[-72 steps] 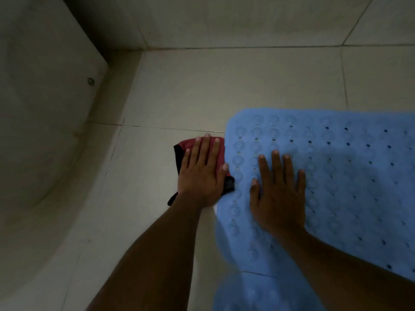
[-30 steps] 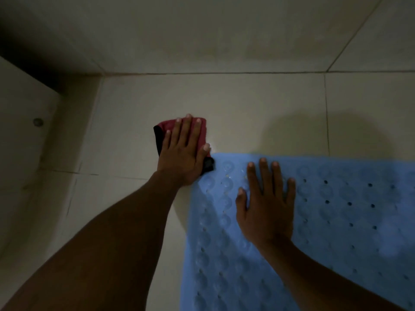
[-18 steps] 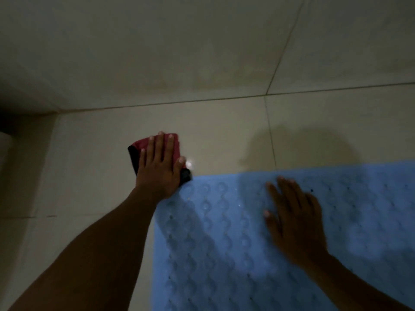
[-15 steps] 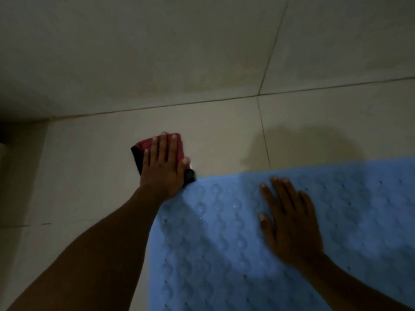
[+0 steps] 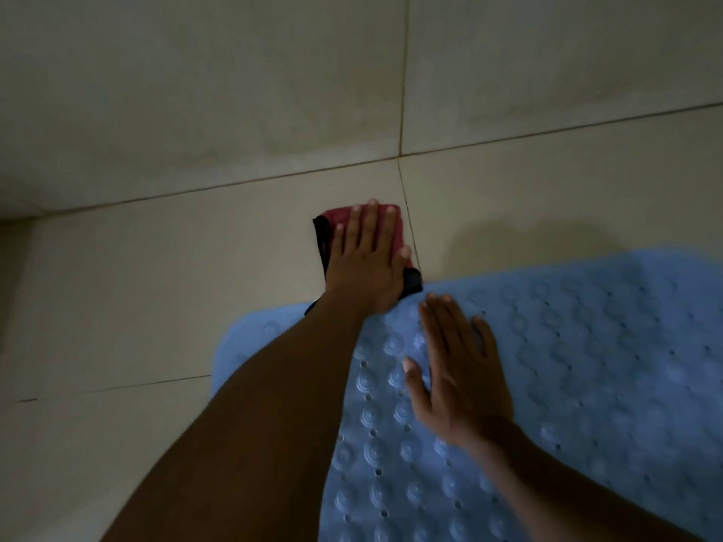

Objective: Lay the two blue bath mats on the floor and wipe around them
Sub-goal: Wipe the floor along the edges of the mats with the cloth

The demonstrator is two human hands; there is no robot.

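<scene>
Blue bath mat (image 5: 587,365) flat on floor (image 5: 156,287), filling lower right, top edge running rightward. Left hand (image 5: 365,264), fingers straight, pressing red cloth (image 5: 342,219) just above that edge at centre; right hand (image 5: 457,373) spread flat on mat below.

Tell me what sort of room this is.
Most likely a bathroom. A blue mat with suction cups and drain holes lies on a pale tiled floor, and the left hand presses a red cloth flat on the tiles beside the mat's edge.
</scene>
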